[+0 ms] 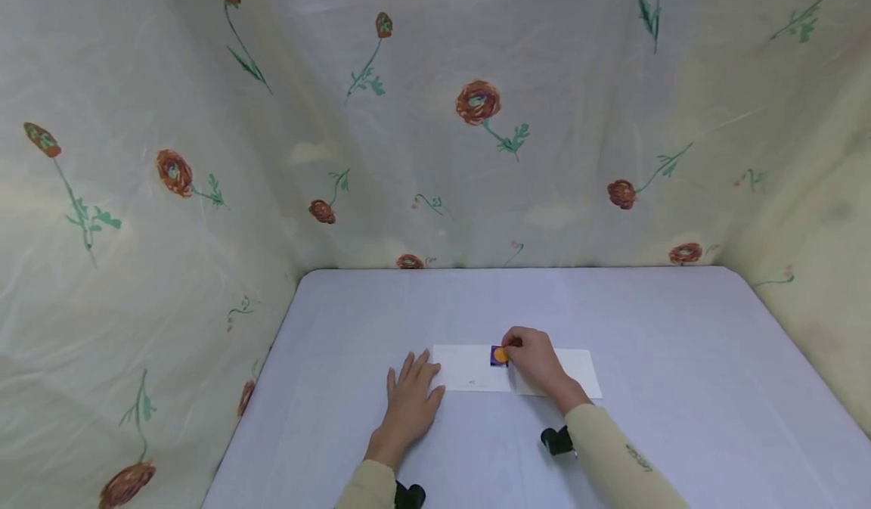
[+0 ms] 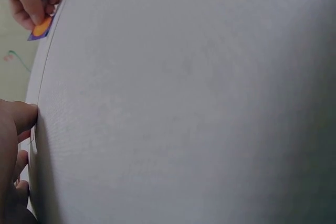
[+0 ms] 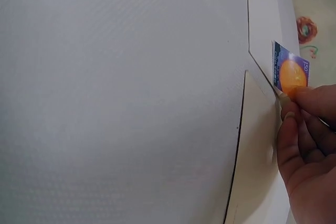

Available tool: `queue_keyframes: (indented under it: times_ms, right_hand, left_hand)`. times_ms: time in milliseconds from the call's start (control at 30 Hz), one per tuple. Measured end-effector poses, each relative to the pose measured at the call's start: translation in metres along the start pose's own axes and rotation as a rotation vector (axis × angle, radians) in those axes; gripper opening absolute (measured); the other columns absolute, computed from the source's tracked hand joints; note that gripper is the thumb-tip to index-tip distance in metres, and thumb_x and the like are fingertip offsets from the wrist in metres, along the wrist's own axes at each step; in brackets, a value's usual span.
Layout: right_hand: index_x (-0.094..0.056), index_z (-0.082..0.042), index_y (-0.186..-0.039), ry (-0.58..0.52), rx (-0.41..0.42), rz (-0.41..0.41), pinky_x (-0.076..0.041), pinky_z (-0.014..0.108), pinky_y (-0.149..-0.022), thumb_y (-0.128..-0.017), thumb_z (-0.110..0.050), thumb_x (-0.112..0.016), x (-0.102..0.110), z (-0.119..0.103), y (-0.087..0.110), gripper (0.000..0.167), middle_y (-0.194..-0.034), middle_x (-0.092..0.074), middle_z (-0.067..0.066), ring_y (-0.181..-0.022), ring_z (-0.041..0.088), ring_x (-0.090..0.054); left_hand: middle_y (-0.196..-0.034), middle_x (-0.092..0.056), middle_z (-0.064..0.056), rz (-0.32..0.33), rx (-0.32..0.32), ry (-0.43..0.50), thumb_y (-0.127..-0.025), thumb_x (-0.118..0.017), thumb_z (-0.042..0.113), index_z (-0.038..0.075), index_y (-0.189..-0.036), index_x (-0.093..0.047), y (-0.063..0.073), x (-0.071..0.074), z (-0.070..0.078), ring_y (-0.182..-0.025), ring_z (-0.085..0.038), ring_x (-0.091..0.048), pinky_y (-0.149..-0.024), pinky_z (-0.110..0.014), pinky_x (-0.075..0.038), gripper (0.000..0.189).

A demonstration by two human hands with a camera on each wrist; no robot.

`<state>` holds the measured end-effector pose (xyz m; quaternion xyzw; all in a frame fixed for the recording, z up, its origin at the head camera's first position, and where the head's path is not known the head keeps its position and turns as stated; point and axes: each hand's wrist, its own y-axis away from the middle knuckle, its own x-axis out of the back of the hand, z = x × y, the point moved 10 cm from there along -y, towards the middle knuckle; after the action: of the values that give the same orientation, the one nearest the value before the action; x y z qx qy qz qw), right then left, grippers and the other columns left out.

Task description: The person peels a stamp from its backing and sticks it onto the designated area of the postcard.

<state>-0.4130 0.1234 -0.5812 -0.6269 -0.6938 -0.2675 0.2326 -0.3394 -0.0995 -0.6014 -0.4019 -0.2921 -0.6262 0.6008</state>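
Note:
In the head view, my right hand [image 1: 537, 359] pinches a small postage stamp [image 1: 500, 355] between thumb and fingers. The stamp is purple with a round orange picture, and the right wrist view shows the number 150 on this stamp [image 3: 292, 73]. It stands at the right end of a white rectangular paper, like an envelope [image 1: 463, 365]; whether it touches the paper is hard to tell. Beneath my right hand lies a second white paper [image 1: 578, 369]. My left hand [image 1: 410, 403] rests with spread fingers at the first paper's left edge, thumb near its lower corner.
A white-covered table [image 1: 327, 327] with rounded far corners bears both papers. Pale fabric with a flower print [image 1: 558, 116] hangs behind and at both sides. Black devices [image 1: 558, 441] are strapped at both wrists.

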Motion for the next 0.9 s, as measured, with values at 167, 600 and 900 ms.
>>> queue_keyframes:
  times_ms: [167,600,900]
  right_hand:
    - [-0.071,-0.008,-0.096,0.002,0.012,-0.002,-0.055,0.040,-0.087,-0.094,-0.008,-0.060,-0.002,-0.003,0.000,0.011,-0.099,-0.070,0.009,-0.093,0.023,-0.058]
    - [-0.071,-0.007,-0.093,0.072,0.055,0.014,-0.054,0.036,-0.080,-0.092,-0.002,-0.058,-0.005,-0.012,-0.006,0.014,-0.095,-0.070,0.007,-0.087,0.021,-0.057]
    - [-0.071,-0.005,-0.093,0.121,0.041,0.016,-0.053,0.034,-0.077,-0.092,-0.002,-0.058,-0.007,-0.012,-0.011,0.013,-0.094,-0.069,0.008,-0.086,0.021,-0.056]
  left_hand:
    - [-0.160,-0.038,-0.007,-0.007,0.005,-0.001,-0.098,-0.058,0.031,0.017,-0.133,-0.057,-0.001,0.000,0.000,-0.153,-0.035,-0.024,-0.119,-0.070,-0.009,0.038]
    - [-0.159,-0.040,-0.007,-0.008,0.005,-0.005,-0.098,-0.059,0.031,0.015,-0.134,-0.058,0.001,0.003,0.003,-0.152,-0.034,-0.025,-0.119,-0.070,-0.011,0.039]
    - [-0.159,-0.040,-0.006,-0.007,-0.004,0.000,-0.098,-0.058,0.030,0.015,-0.135,-0.057,0.001,0.004,0.003,-0.152,-0.035,-0.025,-0.118,-0.070,-0.011,0.039]
